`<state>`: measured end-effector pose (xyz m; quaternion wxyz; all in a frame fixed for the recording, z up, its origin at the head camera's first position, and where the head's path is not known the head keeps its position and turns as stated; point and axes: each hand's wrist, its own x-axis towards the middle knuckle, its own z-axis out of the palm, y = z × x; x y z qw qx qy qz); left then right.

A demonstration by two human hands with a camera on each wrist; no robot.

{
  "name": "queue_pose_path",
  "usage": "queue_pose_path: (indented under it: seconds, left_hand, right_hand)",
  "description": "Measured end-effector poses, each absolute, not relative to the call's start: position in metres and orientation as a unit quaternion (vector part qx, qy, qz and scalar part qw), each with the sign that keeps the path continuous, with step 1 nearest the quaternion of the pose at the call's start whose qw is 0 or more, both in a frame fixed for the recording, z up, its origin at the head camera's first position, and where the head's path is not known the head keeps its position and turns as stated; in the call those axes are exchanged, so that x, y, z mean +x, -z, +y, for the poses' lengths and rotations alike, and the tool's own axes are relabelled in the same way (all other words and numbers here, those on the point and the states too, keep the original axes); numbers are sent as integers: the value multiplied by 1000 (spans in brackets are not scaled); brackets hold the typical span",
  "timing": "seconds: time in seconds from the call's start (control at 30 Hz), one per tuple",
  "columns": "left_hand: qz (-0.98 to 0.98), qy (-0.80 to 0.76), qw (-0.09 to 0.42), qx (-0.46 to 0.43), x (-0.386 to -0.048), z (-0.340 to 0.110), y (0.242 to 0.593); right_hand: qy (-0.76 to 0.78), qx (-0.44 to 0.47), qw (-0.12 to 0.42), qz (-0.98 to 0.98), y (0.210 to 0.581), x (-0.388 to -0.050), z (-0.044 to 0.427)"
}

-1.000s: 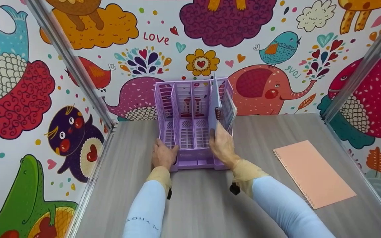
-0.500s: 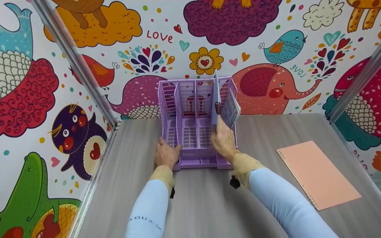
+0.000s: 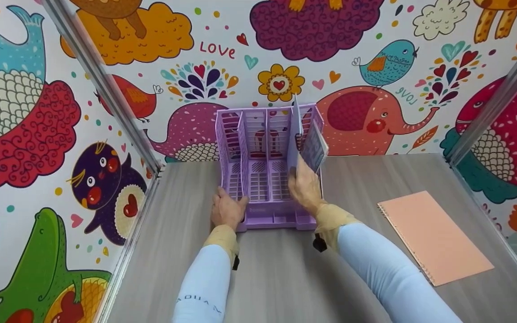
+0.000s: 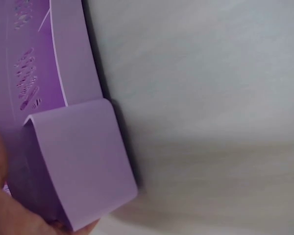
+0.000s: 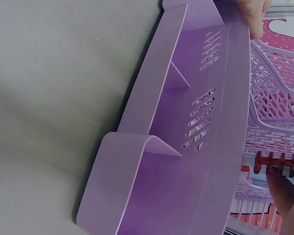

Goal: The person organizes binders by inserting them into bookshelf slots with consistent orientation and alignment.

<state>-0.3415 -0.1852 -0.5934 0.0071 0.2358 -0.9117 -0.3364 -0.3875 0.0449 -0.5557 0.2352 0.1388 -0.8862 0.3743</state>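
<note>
A purple file organizer (image 3: 256, 208) with upright dividers stands against the back wall. My left hand (image 3: 228, 208) grips its front left corner, the thumb inside and the fingers outside. At the organizer's right side, my right hand (image 3: 305, 183) holds a thin light-blue notebook (image 3: 294, 148) upright by its lower front edge. Reddish-brown binding rings (image 5: 279, 164) show beside a finger in the right wrist view. A book with a grey-blue patterned cover (image 3: 314, 149) leans in the rightmost compartment. The notebook's lower end is hidden, so I cannot tell exactly which slot it is in.
A peach spiral notebook (image 3: 435, 237) lies flat on the grey wood-look table (image 3: 267, 273), right of my right forearm. Printed cartoon walls (image 3: 186, 85) stand at the back and sides, with metal posts (image 3: 101, 80) at the corners.
The view has shifted slightly. The light-blue notebook's front edge has turned a little to the right with my right hand. My left hand keeps its place on the organizer.
</note>
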Motion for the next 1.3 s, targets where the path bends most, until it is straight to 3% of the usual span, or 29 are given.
queue_pose_path:
  seconds: [0.5,0.73,1.03,1.3]
  left_hand:
    - [-905,348,4,244,-344,-178,590]
    - [-910,339,23,238,-342,-179,592]
    - [-907,345,25,239,-341,-182,595]
    - [-908,342,13,241,-342,-185,594]
  right_hand:
    - [-377,145,258,-878,563,-400,50]
    - [-372,153,308,-862,585,-411,49]
    - [-364,95,230,-898,570,-402,44]
    - [-352,71,249,-900,571,-404,41]
